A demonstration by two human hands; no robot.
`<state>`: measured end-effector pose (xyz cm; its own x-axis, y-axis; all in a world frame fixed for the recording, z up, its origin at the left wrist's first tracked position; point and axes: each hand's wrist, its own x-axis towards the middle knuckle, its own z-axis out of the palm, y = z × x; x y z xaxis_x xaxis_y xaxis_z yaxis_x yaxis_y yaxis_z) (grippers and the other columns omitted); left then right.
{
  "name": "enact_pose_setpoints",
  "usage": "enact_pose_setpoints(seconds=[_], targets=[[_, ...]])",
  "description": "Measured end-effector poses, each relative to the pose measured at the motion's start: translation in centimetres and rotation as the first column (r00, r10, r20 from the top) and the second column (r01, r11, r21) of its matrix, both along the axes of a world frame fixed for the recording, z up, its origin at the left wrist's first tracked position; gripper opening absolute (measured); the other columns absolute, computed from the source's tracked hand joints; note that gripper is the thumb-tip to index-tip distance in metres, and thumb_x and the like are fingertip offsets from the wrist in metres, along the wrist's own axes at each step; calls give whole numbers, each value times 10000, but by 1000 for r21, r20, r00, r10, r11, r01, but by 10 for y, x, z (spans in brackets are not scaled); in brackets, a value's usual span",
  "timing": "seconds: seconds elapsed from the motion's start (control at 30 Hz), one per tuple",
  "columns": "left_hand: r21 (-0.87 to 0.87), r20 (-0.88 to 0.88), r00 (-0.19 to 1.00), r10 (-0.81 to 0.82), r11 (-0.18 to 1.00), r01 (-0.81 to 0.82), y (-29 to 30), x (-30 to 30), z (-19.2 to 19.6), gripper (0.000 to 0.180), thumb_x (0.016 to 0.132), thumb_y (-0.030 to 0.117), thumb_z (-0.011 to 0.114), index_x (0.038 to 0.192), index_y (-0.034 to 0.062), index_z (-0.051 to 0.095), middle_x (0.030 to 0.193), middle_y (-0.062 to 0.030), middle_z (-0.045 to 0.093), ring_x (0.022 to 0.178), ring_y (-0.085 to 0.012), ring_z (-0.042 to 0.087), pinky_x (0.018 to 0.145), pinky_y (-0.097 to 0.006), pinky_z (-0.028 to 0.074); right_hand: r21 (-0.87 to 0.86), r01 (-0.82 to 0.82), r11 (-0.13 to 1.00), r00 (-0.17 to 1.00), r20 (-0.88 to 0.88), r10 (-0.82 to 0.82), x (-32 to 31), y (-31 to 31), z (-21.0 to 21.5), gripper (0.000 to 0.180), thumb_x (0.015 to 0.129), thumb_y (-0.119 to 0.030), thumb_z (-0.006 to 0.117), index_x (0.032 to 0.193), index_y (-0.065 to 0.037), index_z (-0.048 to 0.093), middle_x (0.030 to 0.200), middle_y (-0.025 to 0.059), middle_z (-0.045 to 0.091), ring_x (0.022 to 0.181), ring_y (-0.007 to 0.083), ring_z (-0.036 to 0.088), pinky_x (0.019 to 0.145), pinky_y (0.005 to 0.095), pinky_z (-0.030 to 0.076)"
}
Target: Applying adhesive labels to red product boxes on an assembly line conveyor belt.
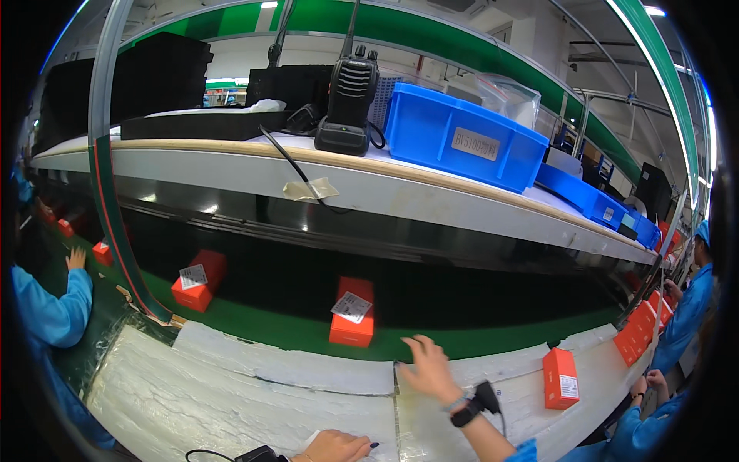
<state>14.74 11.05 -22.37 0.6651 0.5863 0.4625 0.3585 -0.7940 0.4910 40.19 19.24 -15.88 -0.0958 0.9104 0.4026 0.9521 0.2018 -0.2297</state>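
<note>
My right hand [429, 371] reaches out over the far edge of the pale, film-covered worktop [308, 373], fingers apart and holding nothing. A red box [352, 333] with a white label lies on the green conveyor belt [262, 336], a little left of and beyond that hand. Another labelled red box [553, 377] stands on the worktop to its right. Low in the middle, my left hand [335, 446] rests with its fingers curled together. A small dark tip shows at its fingers; what it belongs to is unclear. Each wrist carries a dark strapped device.
More red boxes [202, 286] sit along the belt to the left, and several stand grouped [633, 339] at right. A shelf [431, 192] above the belt holds a walkie-talkie [348, 104] and blue bins [462, 142]. People in blue work on both sides; a metal post [104, 115] rises at left.
</note>
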Motion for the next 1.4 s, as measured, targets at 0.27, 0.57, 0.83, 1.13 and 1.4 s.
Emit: enact_pose_setpoints(seconds=[0.27, 0.57, 0.83, 1.13, 1.4], targets=[[19, 5, 1000, -6, 1000, 6, -4, -6, 4, 207, 877, 246, 558, 718, 113, 564, 580, -112, 573, 548, -309, 583, 538, -437, 463, -6, 298, 954, 953, 52, -297, -111, 95, -17, 704, 742, -553, 633, 1262, -94, 516, 1285, 121, 452, 1019, 380, 509, 818, 502, 469], [69, -57, 998, 0, 998, 4, -3, -2, -5, 222, 893, 241, 536, 722, 105, 576, 628, -114, 598, 595, -297, 601, 568, -434, 478, 80, 172, 982, 985, -3, -172, -66, 2, 7, 761, 683, -488, 685, 1269, -27, 529, 1257, 186, 494, 907, 409, 540, 770, 492, 486], [-49, 20, 999, 31, 998, -30, -2, -2, 8, 268, 891, 228, 567, 674, 75, 604, 608, -131, 588, 580, -317, 588, 583, -439, 477, -61, 65, 996, 987, -140, -73, -74, -174, 18, 738, 778, -203, 695, 1426, -73, 366, 1424, 280, 311, 1198, 449, 423, 966, 462, 403], [-46, 84, 987, 139, 990, -135, -3, -7, 6, 199, 913, 168, 540, 758, 53, 589, 615, -156, 575, 543, -349, 563, 508, -427, 448, -250, -120, 961, 940, -340, 29, -18, -143, -3, 577, 886, -253, 611, 1399, -58, 437, 1414, 257, 341, 1257, 391, 416, 1060, 437, 327], [-613, 431, 849, 305, 789, 28, -6, -5, 36, 157, 956, 39, 422, 908, 20, 570, 709, -48, 559, 652, -138, 528, 600, -289, 439, -324, -406, 854, 487, -868, -98, -40, -126, 52, 283, 881, 29, 581, 1147, -14, 666, 1150, 88, 649, 1038, 126, 591, 871, 236, 486]])
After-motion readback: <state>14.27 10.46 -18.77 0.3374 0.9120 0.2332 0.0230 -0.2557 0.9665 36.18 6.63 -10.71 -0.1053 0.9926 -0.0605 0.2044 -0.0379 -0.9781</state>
